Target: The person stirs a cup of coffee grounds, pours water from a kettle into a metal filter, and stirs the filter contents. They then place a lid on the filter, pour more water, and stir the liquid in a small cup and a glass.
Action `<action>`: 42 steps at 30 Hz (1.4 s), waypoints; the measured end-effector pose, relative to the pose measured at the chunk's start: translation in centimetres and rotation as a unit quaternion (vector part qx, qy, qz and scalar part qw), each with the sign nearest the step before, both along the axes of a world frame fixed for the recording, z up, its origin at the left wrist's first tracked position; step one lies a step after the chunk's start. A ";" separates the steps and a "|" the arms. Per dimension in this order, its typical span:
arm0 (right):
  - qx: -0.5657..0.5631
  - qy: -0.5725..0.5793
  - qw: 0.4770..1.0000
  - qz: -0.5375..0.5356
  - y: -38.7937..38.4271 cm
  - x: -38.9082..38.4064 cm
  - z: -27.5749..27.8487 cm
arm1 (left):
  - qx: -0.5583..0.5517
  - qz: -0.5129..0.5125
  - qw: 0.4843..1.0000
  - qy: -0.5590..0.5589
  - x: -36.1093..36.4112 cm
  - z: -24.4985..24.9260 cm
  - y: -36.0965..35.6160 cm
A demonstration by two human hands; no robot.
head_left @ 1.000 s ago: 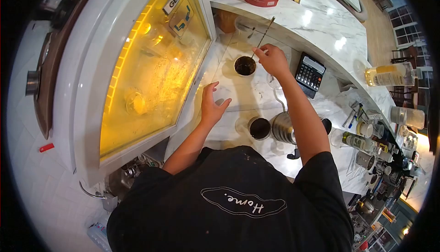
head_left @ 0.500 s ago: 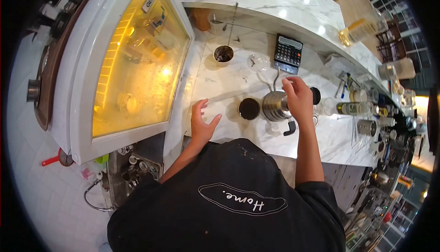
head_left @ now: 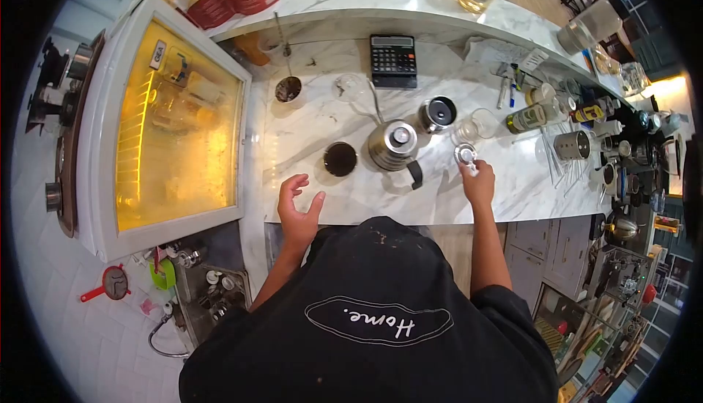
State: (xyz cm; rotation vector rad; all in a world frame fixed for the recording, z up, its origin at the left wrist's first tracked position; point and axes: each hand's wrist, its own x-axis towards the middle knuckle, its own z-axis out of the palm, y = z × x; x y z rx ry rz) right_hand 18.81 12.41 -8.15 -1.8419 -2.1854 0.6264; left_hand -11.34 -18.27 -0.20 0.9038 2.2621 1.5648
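Observation:
My right hand (head_left: 480,181) reaches to the counter right of the kettle, its fingers closed on a small round clear-and-silver object (head_left: 465,154) whose kind I cannot tell. My left hand (head_left: 299,211) hovers near the counter's front edge, fingers curled but apart, holding nothing. Just beyond it stands a glass of dark liquid (head_left: 340,159). Between the hands is a steel gooseneck kettle (head_left: 387,155), lid on, its black handle toward me. Behind the kettle's right side sits a black-rimmed steel cup (head_left: 439,113), with a clear glass (head_left: 484,123) beside it.
At the back are a calculator (head_left: 393,60), a clear round dish (head_left: 349,86) and a cup with dark grounds (head_left: 288,91). A glass-door fridge (head_left: 179,132) borders the left side. Bottles, including a green-labelled one (head_left: 529,119), and a metal canister (head_left: 571,145) crowd the right.
My right hand has moved from over the kettle's top to the small round object on the right. My left hand stays open. The view has shifted, showing more counter on the right.

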 end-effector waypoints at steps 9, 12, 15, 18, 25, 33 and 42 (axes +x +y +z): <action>0.043 -0.136 0.983 0.118 2.9 -0.1 1.3 | 0.037 -0.020 0.996 0.076 10.3 3.2 7.2; 0.048 -0.119 0.980 0.152 3.9 0.6 0.8 | 0.030 -0.030 0.995 0.088 13.5 2.7 9.1; 0.057 -0.111 0.975 0.185 4.9 1.3 0.2 | 0.023 -0.026 0.996 0.088 16.5 1.9 10.7; 0.028 -0.128 0.970 0.206 6.2 1.5 0.3 | 0.012 -0.015 0.997 0.073 19.1 0.7 11.9; -0.035 -0.119 0.962 0.243 6.9 3.1 0.0 | -0.037 -0.036 0.998 0.037 22.4 -0.9 13.2; -0.034 -0.088 0.967 0.236 6.5 4.2 -0.9 | -0.034 0.018 0.999 0.034 22.9 -3.1 12.9; -0.048 -0.046 0.964 0.256 5.9 4.8 -0.7 | -0.061 0.022 0.997 0.045 23.5 -4.9 12.0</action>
